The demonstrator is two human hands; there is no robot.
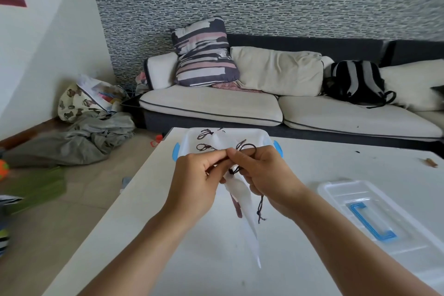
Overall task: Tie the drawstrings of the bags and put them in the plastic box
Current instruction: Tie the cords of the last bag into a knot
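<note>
White bag (242, 197) w/ dark drawstring (236, 170) is hanging between both hands, above the table (216, 259), just in front of the plastic box (228, 137). Left hand (197, 182) and right hand (263, 175) are both pinching cord, fingers curled tight; knot appears in progress, not finished. Approx. two tied bags are already lying in box. Lid (374, 214) is sitting to the right, off. Remaining: finish knot, drop bag in.

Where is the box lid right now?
In the head view, the clear lid with the blue handle lies flat on the white table, right of the right hand and nearer than the plastic box.
</note>
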